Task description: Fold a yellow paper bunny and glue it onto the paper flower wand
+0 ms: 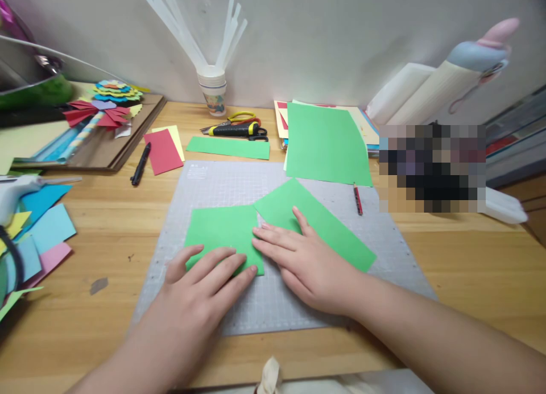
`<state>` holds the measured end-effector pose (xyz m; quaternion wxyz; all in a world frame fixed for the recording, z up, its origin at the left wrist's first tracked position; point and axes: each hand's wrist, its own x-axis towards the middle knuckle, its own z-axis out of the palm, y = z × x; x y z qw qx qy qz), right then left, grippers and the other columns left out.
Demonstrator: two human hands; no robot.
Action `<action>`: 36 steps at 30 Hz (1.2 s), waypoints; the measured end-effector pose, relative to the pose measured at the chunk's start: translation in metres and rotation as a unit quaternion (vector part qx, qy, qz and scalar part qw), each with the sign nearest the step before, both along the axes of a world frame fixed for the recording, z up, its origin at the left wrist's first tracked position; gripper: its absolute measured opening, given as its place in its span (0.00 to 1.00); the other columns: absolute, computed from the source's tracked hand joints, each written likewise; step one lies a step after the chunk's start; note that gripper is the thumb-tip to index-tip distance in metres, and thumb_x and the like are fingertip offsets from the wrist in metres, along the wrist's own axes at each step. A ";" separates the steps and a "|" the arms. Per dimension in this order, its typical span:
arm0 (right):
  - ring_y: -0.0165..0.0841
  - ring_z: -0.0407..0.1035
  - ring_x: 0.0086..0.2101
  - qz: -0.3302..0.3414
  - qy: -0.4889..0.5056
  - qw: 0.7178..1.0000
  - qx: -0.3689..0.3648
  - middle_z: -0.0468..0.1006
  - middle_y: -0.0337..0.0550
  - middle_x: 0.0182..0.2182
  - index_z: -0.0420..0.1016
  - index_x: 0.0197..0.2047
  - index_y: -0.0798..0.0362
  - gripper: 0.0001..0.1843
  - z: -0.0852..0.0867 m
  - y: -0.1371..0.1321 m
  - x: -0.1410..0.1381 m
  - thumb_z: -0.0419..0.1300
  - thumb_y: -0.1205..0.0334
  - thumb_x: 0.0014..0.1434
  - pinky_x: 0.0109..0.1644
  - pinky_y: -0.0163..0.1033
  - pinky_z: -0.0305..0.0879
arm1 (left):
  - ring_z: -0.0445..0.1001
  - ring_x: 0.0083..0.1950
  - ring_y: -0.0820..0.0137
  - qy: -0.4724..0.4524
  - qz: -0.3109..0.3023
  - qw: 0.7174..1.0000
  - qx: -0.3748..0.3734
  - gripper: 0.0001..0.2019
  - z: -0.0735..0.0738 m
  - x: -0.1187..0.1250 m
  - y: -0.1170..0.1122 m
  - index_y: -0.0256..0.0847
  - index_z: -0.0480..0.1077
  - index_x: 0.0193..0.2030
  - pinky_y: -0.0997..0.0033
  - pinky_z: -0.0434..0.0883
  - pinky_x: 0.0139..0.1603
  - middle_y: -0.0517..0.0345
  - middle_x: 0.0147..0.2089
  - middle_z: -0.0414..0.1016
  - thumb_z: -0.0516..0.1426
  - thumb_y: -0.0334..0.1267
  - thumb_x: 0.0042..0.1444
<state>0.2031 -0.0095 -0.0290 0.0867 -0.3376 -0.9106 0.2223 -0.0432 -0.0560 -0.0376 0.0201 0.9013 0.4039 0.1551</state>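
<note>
A folded green paper strip (222, 229) lies on the grey cutting mat (264, 303), one part flat at the left, the other angling off to the right (324, 223). My left hand (205, 280) lies flat on the lower edge of the left part, fingers stretched out. My right hand (298, 257) presses flat across the fold where the two parts meet, fingers spread and pointing left.
A green sheet (326, 144) on a paper stack, a green strip (228, 147), scissors (241, 127), a cup of white sticks (212, 90), red and yellow papers (162, 150), a black pen (140, 164), a red pencil (357, 199), paper scraps at left (42, 229), paper flowers (104, 107).
</note>
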 end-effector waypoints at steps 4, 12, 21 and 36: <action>0.37 0.51 0.68 -0.016 0.008 1.000 -0.002 0.59 0.50 0.68 0.58 0.68 0.58 0.32 0.002 0.001 0.001 0.46 0.72 0.60 0.71 0.62 0.20 | 0.71 0.59 0.66 -0.012 -0.001 1.000 -0.004 0.27 -0.003 -0.001 0.000 0.54 0.69 0.59 0.56 0.47 0.66 0.63 0.57 0.78 0.45 0.23 0.60; 0.33 0.52 0.67 -0.041 0.057 0.996 -0.062 0.60 0.48 0.68 0.50 0.71 0.56 0.33 -0.001 0.008 0.004 0.44 0.74 0.63 0.71 0.62 0.26 | 0.69 0.58 0.65 0.010 -0.030 1.000 -0.002 0.22 0.005 0.001 0.006 0.46 0.71 0.57 0.60 0.57 0.60 0.58 0.57 0.77 0.49 0.24 0.60; 0.31 0.52 0.67 -0.047 0.060 0.995 -0.069 0.58 0.41 0.69 0.47 0.71 0.50 0.34 0.000 0.011 0.004 0.44 0.74 0.63 0.71 0.62 0.26 | 0.67 0.58 0.61 0.045 -0.054 0.998 -0.007 0.30 0.000 -0.008 0.005 0.47 0.67 0.63 0.56 0.60 0.58 0.56 0.61 0.72 0.48 0.20 0.56; 0.33 0.49 0.68 -0.074 0.068 0.993 -0.054 0.58 0.46 0.69 0.33 0.74 0.54 0.39 -0.005 0.009 0.003 0.45 0.72 0.64 0.72 0.60 0.30 | 0.66 0.59 0.60 0.035 -0.047 0.998 -0.016 0.30 -0.001 -0.008 0.006 0.48 0.66 0.63 0.56 0.63 0.57 0.55 0.62 0.70 0.46 0.20 0.57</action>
